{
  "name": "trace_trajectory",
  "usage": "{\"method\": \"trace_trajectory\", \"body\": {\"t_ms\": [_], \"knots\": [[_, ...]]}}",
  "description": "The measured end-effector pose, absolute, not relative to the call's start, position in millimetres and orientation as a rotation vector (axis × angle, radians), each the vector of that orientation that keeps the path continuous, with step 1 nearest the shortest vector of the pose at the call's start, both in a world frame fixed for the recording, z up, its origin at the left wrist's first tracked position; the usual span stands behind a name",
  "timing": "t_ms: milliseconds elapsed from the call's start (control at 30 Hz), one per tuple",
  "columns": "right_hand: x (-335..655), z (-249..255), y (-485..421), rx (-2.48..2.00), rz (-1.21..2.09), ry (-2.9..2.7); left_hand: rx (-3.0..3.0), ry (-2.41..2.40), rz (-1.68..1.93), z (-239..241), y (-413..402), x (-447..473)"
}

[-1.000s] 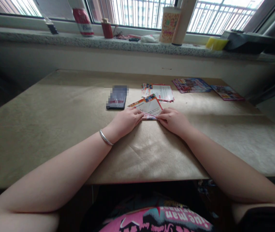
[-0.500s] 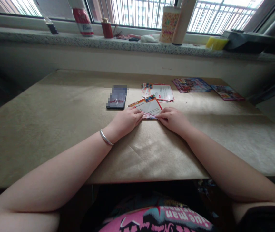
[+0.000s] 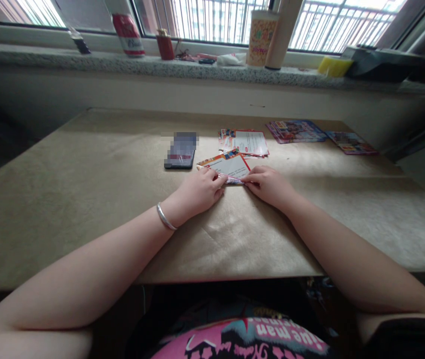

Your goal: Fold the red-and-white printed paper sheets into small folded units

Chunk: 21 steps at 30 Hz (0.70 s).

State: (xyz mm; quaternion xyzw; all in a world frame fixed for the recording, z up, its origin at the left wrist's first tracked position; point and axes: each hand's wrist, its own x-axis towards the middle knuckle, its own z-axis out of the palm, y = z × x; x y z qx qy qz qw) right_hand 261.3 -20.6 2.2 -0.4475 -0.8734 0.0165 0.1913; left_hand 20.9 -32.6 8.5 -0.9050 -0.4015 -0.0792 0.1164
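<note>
A folded printed leaflet (image 3: 230, 165), white with a red and orange border, lies on the brown paper-covered table (image 3: 85, 169). My left hand (image 3: 199, 192), with a silver bracelet on its wrist, presses on the leaflet's near left edge with curled fingers. From the right, my right hand (image 3: 270, 185) pinches the near right corner of the same leaflet. Both hands rest on the table, almost touching each other.
A dark phone (image 3: 180, 151) lies left of the leaflet. More leaflets (image 3: 247, 142) lie behind it, with two coloured booklets (image 3: 296, 131) at the far right. The window sill (image 3: 85, 59) holds a red can (image 3: 128, 32), a paper cup (image 3: 260, 37) and small items.
My left hand has slid slightly to the right along the leaflet's near edge, and the raised flap of the leaflet has come down flatter. The right hand has barely moved.
</note>
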Motion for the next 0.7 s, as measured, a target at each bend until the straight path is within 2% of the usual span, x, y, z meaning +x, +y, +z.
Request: {"method": "trace_trajectory", "body": {"t_ms": [700], "knots": [[263.9,12.5,-26.4,-1.431,0.041,-2.434,-2.689,-1.168,-0.198,6.2,-40.6,29.7]]}}
